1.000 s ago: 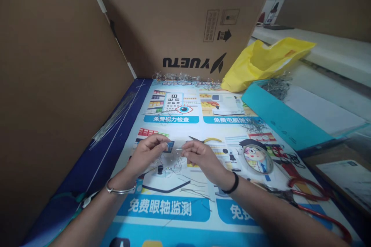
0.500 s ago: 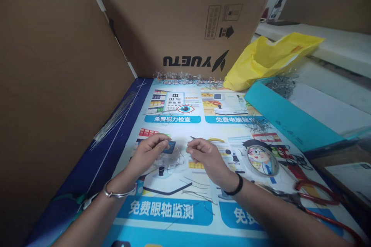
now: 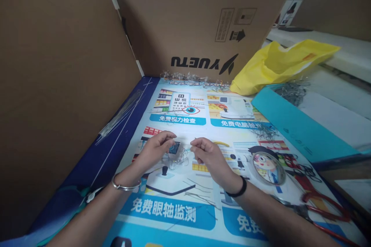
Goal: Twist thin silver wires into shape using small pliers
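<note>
Over the printed poster, my left hand is closed, thumb against fingers, in a pinch. What it grips is too small to make out. A tangle of thin wire lies or hangs just below and right of its fingertips. My right hand faces it a short gap away, also pinched, on something too fine to name. Loose thin wire pieces lie on the poster below both hands. A clear round roll rests right of my right hand.
Red-handled scissors lie at the lower right. Wire bundles lie at the left. Cardboard walls stand behind and left. A yellow bag and an open turquoise box with wire clumps are at the right.
The view has shifted, so the surroundings appear slightly farther right. Both hands stay pinched over nearly the same part of the poster, and the wire tangle shows more clearly below the left fingertips.
</note>
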Motion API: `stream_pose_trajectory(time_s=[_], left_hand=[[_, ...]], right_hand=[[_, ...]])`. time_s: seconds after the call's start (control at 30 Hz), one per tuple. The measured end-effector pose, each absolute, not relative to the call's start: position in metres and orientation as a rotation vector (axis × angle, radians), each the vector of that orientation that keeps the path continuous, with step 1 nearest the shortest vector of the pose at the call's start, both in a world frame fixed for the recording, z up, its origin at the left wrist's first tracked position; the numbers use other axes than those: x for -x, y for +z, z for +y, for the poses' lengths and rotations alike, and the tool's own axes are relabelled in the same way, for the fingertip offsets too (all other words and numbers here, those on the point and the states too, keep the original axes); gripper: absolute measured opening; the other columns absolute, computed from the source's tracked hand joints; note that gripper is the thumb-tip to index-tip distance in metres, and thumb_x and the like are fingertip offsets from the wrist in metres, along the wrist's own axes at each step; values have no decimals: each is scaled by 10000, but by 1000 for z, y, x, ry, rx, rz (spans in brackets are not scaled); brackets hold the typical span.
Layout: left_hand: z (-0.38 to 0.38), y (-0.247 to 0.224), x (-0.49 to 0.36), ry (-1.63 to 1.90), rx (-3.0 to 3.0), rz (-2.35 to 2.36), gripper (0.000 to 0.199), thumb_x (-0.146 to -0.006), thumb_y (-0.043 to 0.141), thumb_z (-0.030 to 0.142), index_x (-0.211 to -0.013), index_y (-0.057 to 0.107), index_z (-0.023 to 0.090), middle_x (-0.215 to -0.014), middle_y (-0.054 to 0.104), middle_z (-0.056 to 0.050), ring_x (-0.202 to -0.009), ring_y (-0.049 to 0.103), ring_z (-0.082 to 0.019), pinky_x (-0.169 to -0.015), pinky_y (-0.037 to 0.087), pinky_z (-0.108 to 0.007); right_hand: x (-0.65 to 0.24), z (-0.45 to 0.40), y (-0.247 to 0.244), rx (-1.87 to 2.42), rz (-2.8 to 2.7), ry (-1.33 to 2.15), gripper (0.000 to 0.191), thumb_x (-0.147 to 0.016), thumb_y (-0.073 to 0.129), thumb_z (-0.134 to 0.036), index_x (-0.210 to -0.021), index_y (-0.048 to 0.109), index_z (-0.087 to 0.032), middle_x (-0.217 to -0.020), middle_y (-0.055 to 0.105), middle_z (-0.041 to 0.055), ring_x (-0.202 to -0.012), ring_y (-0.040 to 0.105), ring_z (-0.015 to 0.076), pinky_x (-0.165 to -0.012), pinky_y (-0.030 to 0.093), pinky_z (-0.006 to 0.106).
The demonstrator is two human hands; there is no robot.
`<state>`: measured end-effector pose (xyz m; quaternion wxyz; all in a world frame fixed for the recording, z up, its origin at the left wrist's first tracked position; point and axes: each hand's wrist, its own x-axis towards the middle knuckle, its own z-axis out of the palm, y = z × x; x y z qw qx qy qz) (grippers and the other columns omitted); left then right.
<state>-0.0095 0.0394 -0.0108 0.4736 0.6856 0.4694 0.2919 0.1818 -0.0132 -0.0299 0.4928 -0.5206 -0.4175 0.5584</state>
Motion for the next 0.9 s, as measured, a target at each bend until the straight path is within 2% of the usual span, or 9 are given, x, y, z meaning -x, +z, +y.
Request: stream_pose_trajectory(time_s=[0.33, 0.53, 0.7, 0.9], left_hand=[[34, -14, 10, 899, -1641, 1105, 193, -831, 545, 305, -960, 609, 176, -766, 596, 7, -568, 498, -89, -566, 424, -212], [24, -2, 9, 868, -1711, 1033, 180, -842, 552, 292, -957, 633, 179, -821, 635, -17, -589, 530, -94, -562, 445, -209], [21, 2, 12, 792, -1753, 944, 167, -848, 557, 276, -956, 647, 186, -849, 657, -32, -658, 577, -114, -571, 461, -206], [21, 2, 13, 745, -1828, 849, 144, -857, 552, 263, -908, 662, 187, -846, 672, -40, -733, 607, -140, -636, 483, -233]], right_hand=[[-184, -17, -31, 1264, -1033, 1343, 209, -715, 648, -356, -839, 577, -203, -638, 519, -44, -519, 445, 87, -500, 381, 238], [-187, -19, -26, 1239, -1109, 1355, 211, -786, 585, -395, -869, 601, -202, -717, 566, -9, -543, 456, 95, -517, 367, 245], [-190, -19, -22, 1100, -1162, 1490, 242, -826, 548, -429, -880, 624, -206, -848, 630, 33, -715, 522, 132, -560, 367, 241], [-191, -21, -21, 988, -1163, 1665, 225, -850, 538, -391, -944, 629, -207, -794, 624, 12, -657, 504, 95, -576, 336, 228]])
